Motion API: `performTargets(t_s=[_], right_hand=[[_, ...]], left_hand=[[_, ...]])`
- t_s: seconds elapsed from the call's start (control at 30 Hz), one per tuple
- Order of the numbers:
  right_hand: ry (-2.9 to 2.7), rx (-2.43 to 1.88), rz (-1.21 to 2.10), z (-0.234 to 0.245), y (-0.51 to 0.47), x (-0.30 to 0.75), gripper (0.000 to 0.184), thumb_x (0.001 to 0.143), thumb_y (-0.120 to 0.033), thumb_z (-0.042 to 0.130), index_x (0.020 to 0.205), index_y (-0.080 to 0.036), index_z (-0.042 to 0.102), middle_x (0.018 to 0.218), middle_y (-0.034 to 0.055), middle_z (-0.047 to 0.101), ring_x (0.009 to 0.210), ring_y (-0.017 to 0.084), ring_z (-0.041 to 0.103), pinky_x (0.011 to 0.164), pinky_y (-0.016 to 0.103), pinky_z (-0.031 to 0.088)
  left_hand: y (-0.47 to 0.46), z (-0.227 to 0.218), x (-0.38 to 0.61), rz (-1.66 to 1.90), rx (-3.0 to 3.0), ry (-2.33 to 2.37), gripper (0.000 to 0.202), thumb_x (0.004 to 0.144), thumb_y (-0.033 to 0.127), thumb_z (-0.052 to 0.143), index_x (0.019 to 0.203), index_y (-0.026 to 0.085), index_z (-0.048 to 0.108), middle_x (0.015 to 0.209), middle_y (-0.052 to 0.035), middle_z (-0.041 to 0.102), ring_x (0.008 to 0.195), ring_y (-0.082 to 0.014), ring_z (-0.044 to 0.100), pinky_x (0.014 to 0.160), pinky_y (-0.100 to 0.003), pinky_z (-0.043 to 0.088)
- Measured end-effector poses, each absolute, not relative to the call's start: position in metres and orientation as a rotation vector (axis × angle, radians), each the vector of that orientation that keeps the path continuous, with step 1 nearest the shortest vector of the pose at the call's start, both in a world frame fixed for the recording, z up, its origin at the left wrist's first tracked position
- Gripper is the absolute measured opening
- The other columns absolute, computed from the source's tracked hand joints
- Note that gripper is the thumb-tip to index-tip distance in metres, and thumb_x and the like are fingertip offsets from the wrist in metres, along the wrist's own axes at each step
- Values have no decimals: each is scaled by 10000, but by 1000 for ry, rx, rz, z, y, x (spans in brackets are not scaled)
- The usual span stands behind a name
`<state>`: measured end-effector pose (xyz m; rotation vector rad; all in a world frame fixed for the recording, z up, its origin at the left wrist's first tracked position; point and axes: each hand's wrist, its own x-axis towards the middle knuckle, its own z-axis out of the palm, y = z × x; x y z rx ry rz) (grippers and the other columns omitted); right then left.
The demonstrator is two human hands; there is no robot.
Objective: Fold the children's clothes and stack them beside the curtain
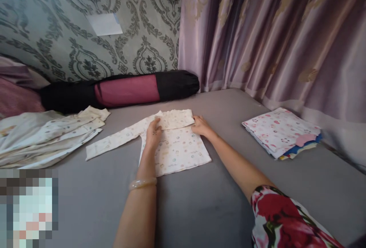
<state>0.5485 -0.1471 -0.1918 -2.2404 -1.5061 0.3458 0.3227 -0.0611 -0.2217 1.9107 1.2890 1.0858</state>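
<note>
A small cream long-sleeved baby shirt point(177, 151) with tiny coloured prints lies flat on the grey bed sheet point(200, 202). One sleeve stretches out to the left; the other is folded across the chest. My left hand point(153, 130) rests on the shirt near the collar, fingers curled down on the folded part. At the shirt's right edge my right hand point(201, 125) presses on the fold with its fingers bent over the cloth. A pale bangle sits on my left wrist.
A heap of unfolded pale clothes point(48, 137) lies at the left. A stack of folded printed clothes point(281, 132) sits at the right. A black and maroon rolled bolster point(126, 90) lies along the patterned wall. Mauve curtains point(271, 38) hang at the back right.
</note>
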Motion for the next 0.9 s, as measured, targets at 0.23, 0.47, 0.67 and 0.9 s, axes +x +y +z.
performTargets(t_s=[0.23, 0.47, 0.67, 0.9], right_hand=[[-1181, -2271, 451, -184, -103, 570, 255, 812, -132, 521, 1007, -152, 684, 951, 80, 705, 901, 195, 647, 741, 234, 452], [-1387, -2379, 15, -201, -92, 536, 389, 905, -184, 385, 1258, -84, 516, 1291, 195, 546, 1209, 291, 470, 995, 406, 351], [-1368, -2442, 20, -216, -95, 534, 528, 963, -347, 314, 1383, -36, 392, 1481, 211, 362, 1369, 307, 278, 1108, 463, 181], [-1433, -2456, 5, -200, -94, 527, 570, 958, -303, 316, 1444, -4, 309, 1531, 230, 262, 1427, 314, 172, 1135, 505, 99]], left_hand=[[-57, -229, 321, 1125, 1959, 1256, 397, 823, 179, 468, 1183, 165, 635, 1212, -111, 637, 1143, -242, 573, 1030, -416, 426], [-55, -231, 319, 1127, 2008, 1259, 399, 821, 167, 447, 1175, 156, 630, 1209, -117, 631, 1143, -245, 570, 1029, -413, 422], [-55, -231, 318, 1075, 2110, 1329, 437, 773, 93, 430, 1159, 147, 628, 1169, -118, 634, 1133, -254, 562, 1040, -417, 404], [-57, -224, 317, 978, 2239, 1341, 485, 766, 78, 415, 1205, 151, 607, 1170, -133, 619, 1119, -270, 548, 1011, -424, 414]])
